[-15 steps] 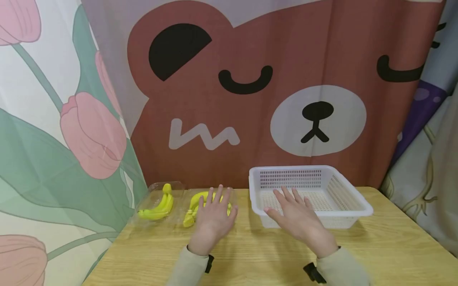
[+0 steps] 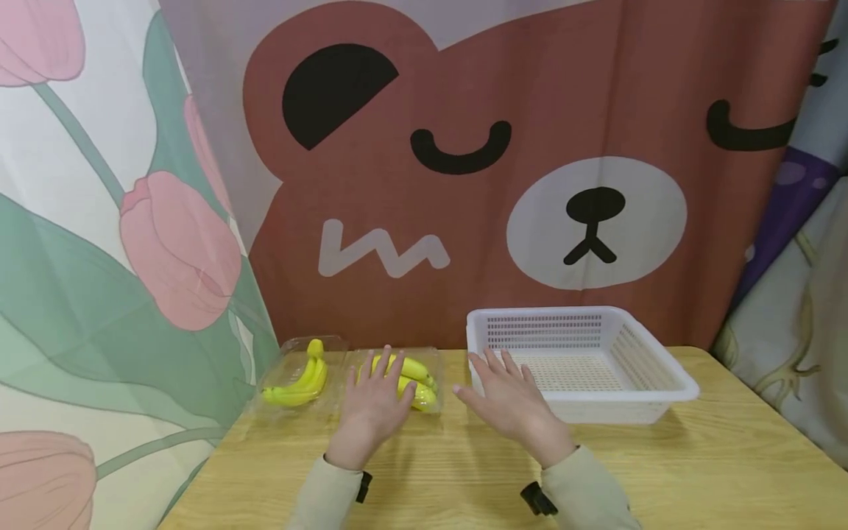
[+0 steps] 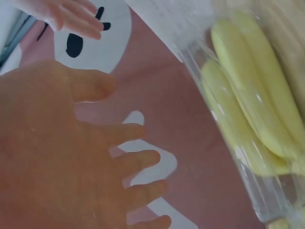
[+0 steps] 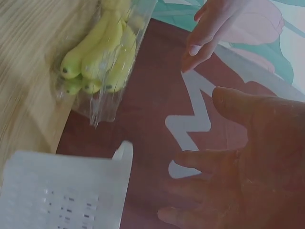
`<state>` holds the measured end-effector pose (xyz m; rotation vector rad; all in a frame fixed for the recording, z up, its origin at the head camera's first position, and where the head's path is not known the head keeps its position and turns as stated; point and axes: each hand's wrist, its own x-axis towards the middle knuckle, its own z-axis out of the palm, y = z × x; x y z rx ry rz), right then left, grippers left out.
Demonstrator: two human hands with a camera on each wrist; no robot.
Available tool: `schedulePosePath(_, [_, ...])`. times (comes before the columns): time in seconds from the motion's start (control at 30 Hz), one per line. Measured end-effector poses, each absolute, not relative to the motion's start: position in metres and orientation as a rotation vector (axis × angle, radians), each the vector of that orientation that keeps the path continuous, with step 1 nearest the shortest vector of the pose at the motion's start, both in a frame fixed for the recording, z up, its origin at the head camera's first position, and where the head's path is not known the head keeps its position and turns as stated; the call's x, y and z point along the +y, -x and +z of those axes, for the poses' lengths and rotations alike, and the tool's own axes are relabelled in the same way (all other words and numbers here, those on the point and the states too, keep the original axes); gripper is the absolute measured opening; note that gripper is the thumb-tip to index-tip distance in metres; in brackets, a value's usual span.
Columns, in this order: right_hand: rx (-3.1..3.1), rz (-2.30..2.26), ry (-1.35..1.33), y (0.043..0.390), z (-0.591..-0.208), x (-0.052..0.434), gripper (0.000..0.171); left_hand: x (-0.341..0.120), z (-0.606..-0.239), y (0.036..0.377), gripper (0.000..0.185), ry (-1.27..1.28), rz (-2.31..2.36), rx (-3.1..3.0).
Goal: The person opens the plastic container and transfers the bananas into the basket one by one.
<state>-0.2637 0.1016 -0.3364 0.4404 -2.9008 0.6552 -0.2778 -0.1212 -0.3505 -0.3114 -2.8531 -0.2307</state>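
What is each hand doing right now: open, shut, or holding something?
Left hand: open, fingers spread over the boxed bananas.
Right hand: open, holding nothing.

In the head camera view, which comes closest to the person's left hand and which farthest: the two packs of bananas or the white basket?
From the left hand:
1. Right banana pack, under its fingers.
2. Left banana pack, just to its left.
3. White basket, off to the right, beyond the right hand.

Between my left hand (image 2: 372,406) and right hand (image 2: 510,403) I see a strip of bare table (image 2: 695,471), open toward me. Beyond the right fingertips the white basket (image 2: 662,383) wall blocks the way. Ahead of the left, the clear banana box (image 2: 424,394) probably sits just under the fingers; the curtain (image 2: 464,221) closes off everything behind.
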Motion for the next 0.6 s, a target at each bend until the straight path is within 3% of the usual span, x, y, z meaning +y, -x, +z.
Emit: schedulePosePath(0.6, [-2.856, 0.695, -0.504, 0.273, -0.342, 0.077, 0.073, -0.177, -0.358, 0.292, 0.060, 0.292, -0.341, -2.836])
